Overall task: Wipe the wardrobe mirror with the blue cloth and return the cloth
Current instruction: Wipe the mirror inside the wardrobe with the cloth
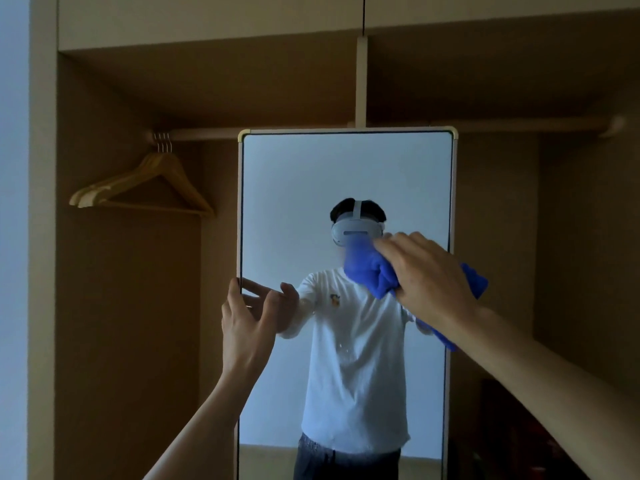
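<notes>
Head view, right hand pressing a bunched blue cloth against the mirror near its right edge, fingers closed over the cloth, left hand at the mirror's left frame, fingers spread loosely, wooden hangers on the rail to the left

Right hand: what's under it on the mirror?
A bunched blue cloth is pressed under the right hand against the tall framed mirror. The glass beneath both is covered.
</notes>
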`<state>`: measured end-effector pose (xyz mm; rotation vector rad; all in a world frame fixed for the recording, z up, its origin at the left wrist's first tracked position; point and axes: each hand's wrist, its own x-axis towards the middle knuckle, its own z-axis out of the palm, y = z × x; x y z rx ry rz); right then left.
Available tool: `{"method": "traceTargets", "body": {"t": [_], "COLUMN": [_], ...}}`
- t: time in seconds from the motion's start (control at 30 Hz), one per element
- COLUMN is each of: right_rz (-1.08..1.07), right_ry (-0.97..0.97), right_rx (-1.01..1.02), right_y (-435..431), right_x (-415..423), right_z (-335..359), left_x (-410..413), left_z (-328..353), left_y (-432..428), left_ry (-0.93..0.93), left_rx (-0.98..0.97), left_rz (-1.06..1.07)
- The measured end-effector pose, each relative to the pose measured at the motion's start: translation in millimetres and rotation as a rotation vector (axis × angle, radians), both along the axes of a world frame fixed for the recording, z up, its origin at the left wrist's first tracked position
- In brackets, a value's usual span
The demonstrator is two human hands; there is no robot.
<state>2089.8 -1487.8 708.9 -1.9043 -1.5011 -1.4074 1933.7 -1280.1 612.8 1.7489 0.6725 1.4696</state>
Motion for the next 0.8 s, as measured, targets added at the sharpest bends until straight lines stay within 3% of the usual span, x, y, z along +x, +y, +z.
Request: {"method": "traceTargets", "body": {"t": [0.17,0.33,0.57,0.8], "right_rz": [0.06,0.089,-0.052,0.077], "right_ry": [-0.014,0.043,0.145,0.258], "right_rx": [-0.082,-0.084,0.127,0.219], "right_y": [-5,-12,-27,-34], "right_x": [4,8,20,30], "right_z": [-41,-30,29,31], "left_x": [2,1,-2,-1], "left_z": [-4,-2,0,-5], "left_y": [2,0,-3,0], "left_ry": [0.009,0.018,0.037,0.029], "left_rx": [0.013,0.01,0.013,0.023], "left_rz": [0.016,0.013,0.009,0.014]}}
